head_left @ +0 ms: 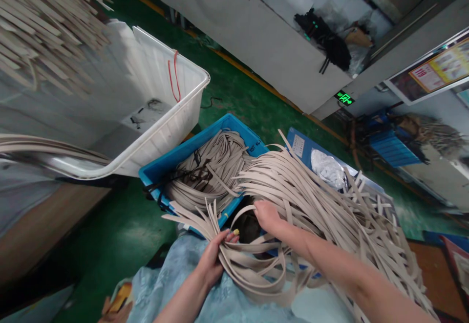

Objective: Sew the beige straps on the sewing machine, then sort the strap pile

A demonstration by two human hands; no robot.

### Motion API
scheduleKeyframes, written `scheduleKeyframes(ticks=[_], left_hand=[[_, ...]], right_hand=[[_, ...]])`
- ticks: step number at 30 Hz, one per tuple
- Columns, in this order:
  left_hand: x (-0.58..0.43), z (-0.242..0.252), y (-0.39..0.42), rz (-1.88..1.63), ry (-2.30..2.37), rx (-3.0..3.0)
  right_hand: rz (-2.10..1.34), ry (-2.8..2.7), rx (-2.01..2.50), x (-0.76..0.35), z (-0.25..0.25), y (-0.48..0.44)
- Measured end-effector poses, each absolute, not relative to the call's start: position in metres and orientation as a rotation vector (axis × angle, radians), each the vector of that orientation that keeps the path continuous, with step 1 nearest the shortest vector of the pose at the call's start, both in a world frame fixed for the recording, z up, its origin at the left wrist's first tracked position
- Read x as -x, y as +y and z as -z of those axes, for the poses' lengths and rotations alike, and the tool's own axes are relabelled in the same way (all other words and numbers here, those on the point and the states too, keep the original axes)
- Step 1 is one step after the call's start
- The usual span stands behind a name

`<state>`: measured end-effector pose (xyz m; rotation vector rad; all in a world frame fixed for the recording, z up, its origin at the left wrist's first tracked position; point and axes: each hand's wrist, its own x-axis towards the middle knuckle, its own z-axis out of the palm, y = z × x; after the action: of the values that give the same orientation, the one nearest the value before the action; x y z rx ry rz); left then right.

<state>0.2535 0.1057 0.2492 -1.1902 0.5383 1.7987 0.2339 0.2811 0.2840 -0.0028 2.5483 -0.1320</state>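
My left hand (216, 254) is closed around a bundle of beige strips (252, 264), whose short ends fan out above the fist and whose long parts loop down to the right over my lap. Just right of it, my right hand (266, 215) is closed on a single curved strip that arcs over toward the left hand. A large pile of loose beige strips (315, 191) spreads beyond and beneath my right arm. In front of both hands, a blue crate (230, 122) holds more coiled strips (220, 161) and some black cords.
A big white bin (172, 122) with a red string on its rim stands at the left, stacked strips (44, 30) above it. Behind the pile lies a blue box (298, 144) with crumpled white plastic (328, 166). A grey covered table (227, 34) runs along the back.
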Motion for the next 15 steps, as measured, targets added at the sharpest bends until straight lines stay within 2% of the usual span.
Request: scheduleKeyframes(ticks=[7, 12, 14, 15], left_hand=[[-0.247, -0.251, 0.116, -1.826, 0.538, 1.074], [-0.244, -0.259, 0.118, -1.844, 0.52, 1.051], [-0.242, -0.261, 0.116, -1.848, 0.489, 1.05], [-0.24, -0.261, 0.115, -1.846, 0.471, 1.05]], right_hand=[[0.126, 2.289, 0.036, -0.273, -0.289, 0.243], [0.51, 2.087, 0.127, -0.249, -0.311, 0.271], [0.54, 2.213, 0.035, -0.223, -0.319, 0.299], [0.444, 2.397, -0.093, -0.209, -0.322, 0.313]])
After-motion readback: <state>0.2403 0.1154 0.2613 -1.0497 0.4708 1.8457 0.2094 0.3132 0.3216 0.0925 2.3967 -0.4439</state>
